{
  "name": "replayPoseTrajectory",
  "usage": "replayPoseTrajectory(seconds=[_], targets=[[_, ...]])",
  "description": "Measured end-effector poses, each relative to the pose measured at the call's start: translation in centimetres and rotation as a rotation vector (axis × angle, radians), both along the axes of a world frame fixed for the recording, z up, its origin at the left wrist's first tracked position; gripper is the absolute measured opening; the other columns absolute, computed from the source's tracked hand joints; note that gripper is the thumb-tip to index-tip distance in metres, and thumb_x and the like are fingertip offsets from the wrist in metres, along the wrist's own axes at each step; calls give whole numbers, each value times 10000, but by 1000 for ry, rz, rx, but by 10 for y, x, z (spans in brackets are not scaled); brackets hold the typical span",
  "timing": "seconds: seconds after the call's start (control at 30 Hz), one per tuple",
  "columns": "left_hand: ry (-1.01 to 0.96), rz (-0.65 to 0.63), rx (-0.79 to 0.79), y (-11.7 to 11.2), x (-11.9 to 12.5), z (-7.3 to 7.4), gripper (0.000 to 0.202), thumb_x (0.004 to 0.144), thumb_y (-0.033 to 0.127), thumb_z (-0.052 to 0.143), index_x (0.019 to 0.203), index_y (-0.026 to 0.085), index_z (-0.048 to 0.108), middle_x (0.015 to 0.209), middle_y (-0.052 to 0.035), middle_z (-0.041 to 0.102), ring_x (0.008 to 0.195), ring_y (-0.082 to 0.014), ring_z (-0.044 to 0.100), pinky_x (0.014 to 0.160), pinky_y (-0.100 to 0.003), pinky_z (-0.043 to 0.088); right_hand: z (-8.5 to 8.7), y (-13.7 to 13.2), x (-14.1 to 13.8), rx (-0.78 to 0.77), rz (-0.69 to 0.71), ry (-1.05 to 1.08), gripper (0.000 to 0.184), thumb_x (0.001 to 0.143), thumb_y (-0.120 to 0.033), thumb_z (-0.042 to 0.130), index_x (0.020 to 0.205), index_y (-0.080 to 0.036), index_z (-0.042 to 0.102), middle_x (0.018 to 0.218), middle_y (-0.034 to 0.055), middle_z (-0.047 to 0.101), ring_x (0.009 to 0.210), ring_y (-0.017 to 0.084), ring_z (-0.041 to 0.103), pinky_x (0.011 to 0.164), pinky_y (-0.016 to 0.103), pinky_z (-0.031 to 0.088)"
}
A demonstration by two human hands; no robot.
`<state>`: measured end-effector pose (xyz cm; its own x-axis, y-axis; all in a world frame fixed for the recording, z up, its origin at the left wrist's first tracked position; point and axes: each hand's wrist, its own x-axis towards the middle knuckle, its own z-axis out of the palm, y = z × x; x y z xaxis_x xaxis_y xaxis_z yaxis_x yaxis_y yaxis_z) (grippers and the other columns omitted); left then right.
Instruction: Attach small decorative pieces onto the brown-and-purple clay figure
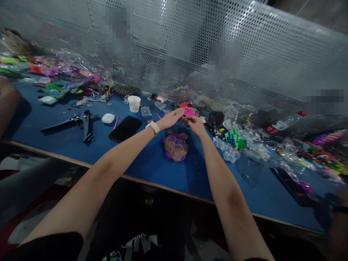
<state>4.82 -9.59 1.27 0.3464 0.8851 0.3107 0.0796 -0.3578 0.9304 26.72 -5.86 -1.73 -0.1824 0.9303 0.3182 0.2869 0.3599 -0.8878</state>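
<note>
Two bare forearms reach across a blue table (pixel 195 177) toward its far edge, where a perforated metal screen (pixel 174 47) stands. A rounded brown-and-purple clay lump (pixel 176 146) lies flat on the table between the two forearms, nearer the front edge than both hands and apart from them. Beyond it, the left hand (pixel 171 119), with a pale watch band (pixel 153 127) at its wrist, stretches forward with its fingers nearly straight, their tips beside a bright pink piece with a face (pixel 189 111); I cannot tell whether they touch it. The right hand (pixel 196 125) comes in from the other side, its fingers bent and close together at a small brown bit (pixel 186 120); the view is too blurred to tell whether they pinch it. Left of the lump lie a black phone (pixel 125 129), a white case (pixel 108 118) and a dark tool (pixel 87 127), with a white cup (pixel 134 104) farther back. Right of it, a green-and-blue ball (pixel 235 139) sits among clear wrappers (pixel 255 149). Colourful clutter lines the far edge, and other people's arms show at the table's left and right ends.
</note>
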Motion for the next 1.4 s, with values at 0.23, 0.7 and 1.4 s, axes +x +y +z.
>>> replayPoseTrajectory(seconds=[0.23, 0.7, 1.4], targets=[[167, 99, 70, -5, -4, 5, 644, 1175, 506, 443, 1660, 109, 593, 1547, -198, 717, 1426, -332, 669, 1277, -437, 444, -2, 5, -6, 75, -57, -67, 407, 784, -612, 865, 841, -218, 778, 667, 26, 754, 613, 217, 705, 646, 383, 616], [142, 490, 317, -7, -14, 17, 398, 1162, 371, 504, 1387, 194, 779, 1094, -129, 826, 1240, -331, 717, 1282, -464, 358, -4, 2, -43, 189, -128, -66, 719, 847, -984, 673, 916, -268, 676, 840, 90, 766, 675, 280, 741, 735, 486, 653], [-841, 90, -328, -3, -32, 41, 296, 1015, 73, 440, 913, 224, 673, 532, 81, 240, 501, -134, 316, 656, -247, 504, -17, 14, -25, 74, -193, 90, 804, 747, -1045, 693, 906, -260, 629, 801, 26, 708, 666, 207, 737, 609, 328, 579]])
